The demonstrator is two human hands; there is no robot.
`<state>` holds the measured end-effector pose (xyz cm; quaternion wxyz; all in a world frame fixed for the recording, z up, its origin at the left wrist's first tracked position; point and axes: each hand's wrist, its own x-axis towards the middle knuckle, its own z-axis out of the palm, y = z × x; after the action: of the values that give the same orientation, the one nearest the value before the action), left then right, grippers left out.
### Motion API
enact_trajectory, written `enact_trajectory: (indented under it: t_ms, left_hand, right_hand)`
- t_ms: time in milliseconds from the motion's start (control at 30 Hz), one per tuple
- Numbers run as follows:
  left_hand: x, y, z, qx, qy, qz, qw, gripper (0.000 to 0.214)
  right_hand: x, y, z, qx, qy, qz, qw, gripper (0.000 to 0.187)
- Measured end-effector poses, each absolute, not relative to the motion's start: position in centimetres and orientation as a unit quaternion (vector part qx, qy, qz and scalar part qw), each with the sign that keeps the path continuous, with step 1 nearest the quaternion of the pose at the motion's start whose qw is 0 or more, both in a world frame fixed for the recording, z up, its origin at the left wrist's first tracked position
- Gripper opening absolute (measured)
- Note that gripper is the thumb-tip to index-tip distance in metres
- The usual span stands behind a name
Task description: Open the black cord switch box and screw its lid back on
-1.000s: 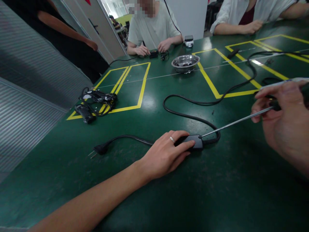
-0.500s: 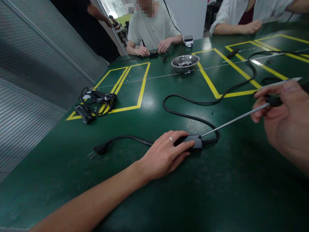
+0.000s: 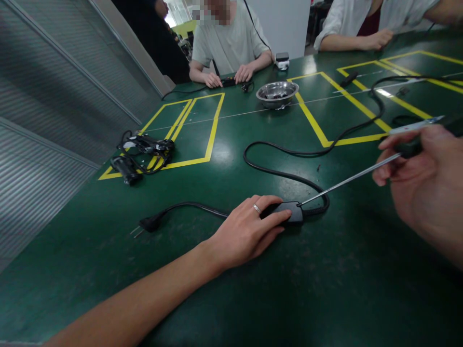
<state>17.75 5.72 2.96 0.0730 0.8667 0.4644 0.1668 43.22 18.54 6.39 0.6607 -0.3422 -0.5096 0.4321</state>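
Note:
My left hand [image 3: 249, 231] lies over a small black box [image 3: 292, 213] on a black power cord [image 3: 289, 176], fingers wrapped round it and pressing it to the green table [image 3: 253, 299]. My right hand [image 3: 423, 178] grips the dark handle of a long screwdriver [image 3: 350, 179]. Its thin metal shaft slants down to the left, and the tip touches the box's top right corner. The cord ends in a two-pin plug [image 3: 148, 223] at the left and loops away to the right behind the box.
A steel bowl [image 3: 277, 93] stands at the table's middle back. A bundle of black cables and parts [image 3: 142, 152] lies on yellow floor-tape lines at the left. Across the table a seated person's hands [image 3: 227, 77] work on a black part; another person's arm [image 3: 361, 41] rests at the far right.
My hands and the screwdriver have barely shifted. The dark-clothed person standing at the back left has moved away towards the doorway.

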Motion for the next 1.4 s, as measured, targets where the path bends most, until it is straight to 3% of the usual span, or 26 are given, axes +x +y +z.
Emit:
enact_trajectory:
  t_ms: [100, 267, 500, 733, 933, 1100, 1233, 1400]
  left_hand:
    - [17.7, 5.7, 3.0, 0.866, 0.466, 0.165, 0.072, 0.034]
    - [17.7, 5.7, 2.9, 0.867, 0.464, 0.169, 0.071, 0.034]
    - [17.8, 5.7, 3.0, 0.866, 0.465, 0.167, 0.072, 0.034]
    - [17.8, 5.7, 3.1, 0.866, 0.467, 0.161, 0.075, 0.035]
    - [17.8, 5.7, 3.1, 0.866, 0.467, 0.164, 0.075, 0.035]
    - [17.8, 5.8, 3.0, 0.866, 0.465, 0.169, 0.074, 0.035]
    - [17.8, 5.8, 3.0, 0.866, 0.464, 0.172, 0.073, 0.035]
    - [17.8, 5.7, 3.0, 0.866, 0.464, 0.173, 0.066, 0.034]
  right_hand:
    - [42.9, 18.6, 6.4, -0.348, -0.524, 0.387, 0.675, 0.019]
    - [43.3, 18.8, 6.3, -0.262, -0.483, 0.480, 0.684, 0.031]
    - [42.7, 18.4, 6.9, -0.346, -0.509, 0.404, 0.677, 0.023]
    - [43.1, 18.9, 6.5, -0.303, -0.442, 0.498, 0.682, 0.024]
    - [43.0, 19.2, 6.1, -0.385, -0.464, 0.424, 0.676, 0.016]
    - [42.8, 19.1, 6.3, -0.417, -0.431, 0.444, 0.665, 0.022]
    - [43.3, 20.1, 6.5, -0.399, -0.412, 0.434, 0.695, 0.023]
    - [45.1, 23.0, 5.7, -0.394, -0.422, 0.312, 0.754, 0.028]
